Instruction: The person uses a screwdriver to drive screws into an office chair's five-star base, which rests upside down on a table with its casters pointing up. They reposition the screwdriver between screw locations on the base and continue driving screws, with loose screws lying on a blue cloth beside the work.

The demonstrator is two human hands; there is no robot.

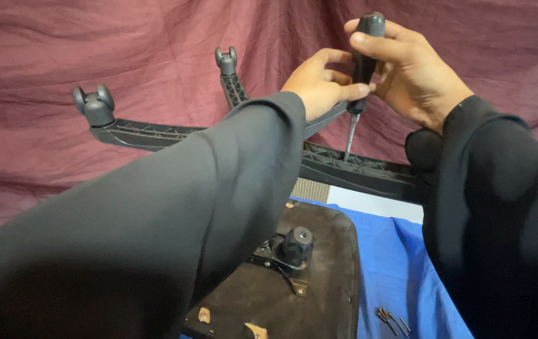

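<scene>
Black plastic chair base (344, 164), upturned at 12 o'clock above the seat underside (319, 276), is receiving the screwdriver (360, 69): right hand (413, 69) fingers are clamping the handle for torque, left hand (319, 85) fingers are pinching its collar, steadying the shaft upright.

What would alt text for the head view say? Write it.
Both hands, the left hand and the right hand, hold a black-handled screwdriver upright, tip down on an upturned chair base with casters. Below lie the seat underside and loose screws on blue cloth.
</scene>
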